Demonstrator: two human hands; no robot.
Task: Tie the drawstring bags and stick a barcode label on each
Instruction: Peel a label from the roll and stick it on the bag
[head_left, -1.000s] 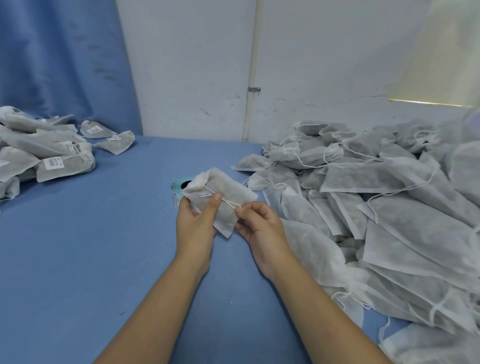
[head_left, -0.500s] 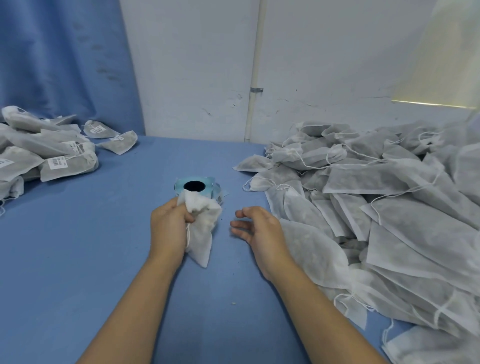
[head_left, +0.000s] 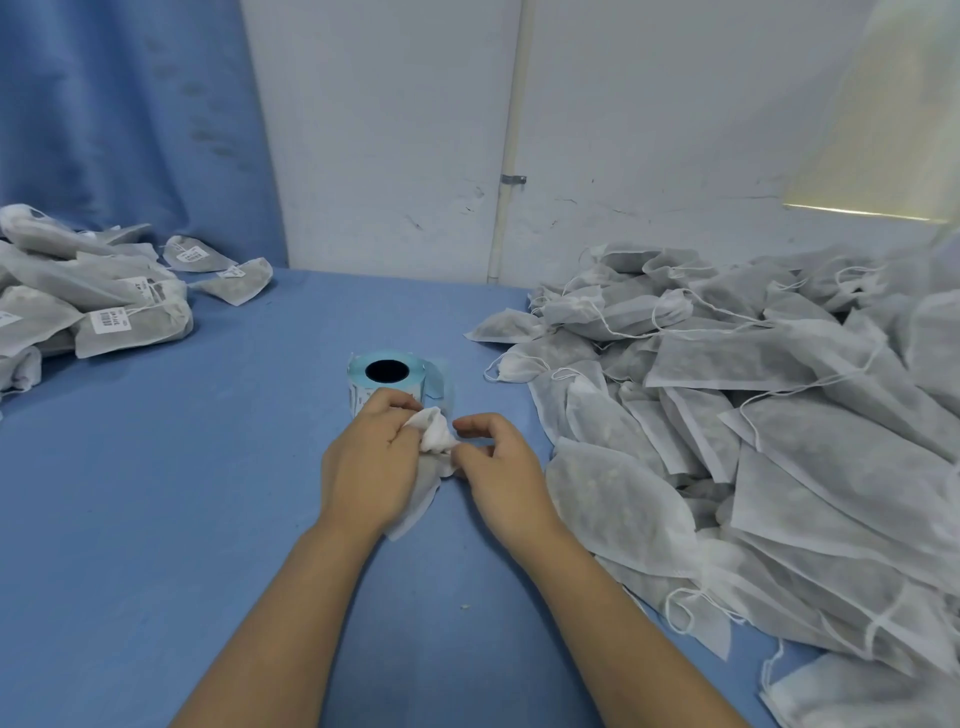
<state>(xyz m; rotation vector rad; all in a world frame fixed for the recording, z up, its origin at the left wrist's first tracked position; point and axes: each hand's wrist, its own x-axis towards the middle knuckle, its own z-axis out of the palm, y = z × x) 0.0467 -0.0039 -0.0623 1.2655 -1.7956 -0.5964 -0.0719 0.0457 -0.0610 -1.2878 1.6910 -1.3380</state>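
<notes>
Returning from its gap, the right hand (head_left: 501, 467) pinches the gathered neck of the drawstring bag (head_left: 434, 434), which the left hand (head_left: 366, 467) grips with curled fingers just before the label roll (head_left: 387, 371) on the worktop (head_left: 208, 493). This bag is unlabelled; the labelled pile (head_left: 104, 317) is small and the untied heap (head_left: 753, 415) large, so most work remains.

Blue table (head_left: 208, 493): label roll (head_left: 387, 371) stands mid-worktop; loose bags (head_left: 753, 415) heaped along right edge; labelled bags (head_left: 104, 312) piled at far left corner.
</notes>
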